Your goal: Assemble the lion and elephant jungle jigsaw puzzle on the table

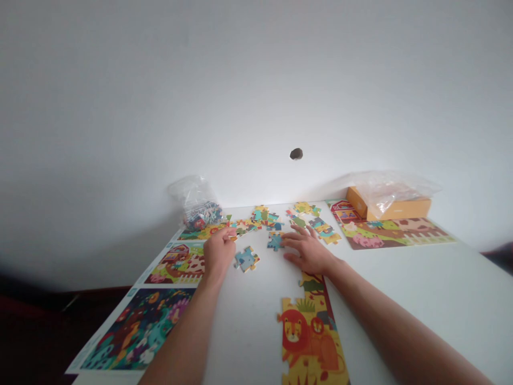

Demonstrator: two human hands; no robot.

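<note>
My left hand is closed, its fingers curled together at the left edge of a group of loose jigsaw pieces. Whatever it pinches, if anything, is hidden. My right hand lies palm down with fingers apart, fingertips beside or on a blue puzzle piece. Between the hands, nearer to me, rests another blue puzzle piece. A joined strip of puzzle with a lion and a cub on yellow runs toward me below the right hand, which covers its far end.
Picture sheets line the table's left edge. A clear bag of pieces stands at the back left. At the back right, an orange box with clear plastic sits on a farm picture. More pieces lie near the white wall.
</note>
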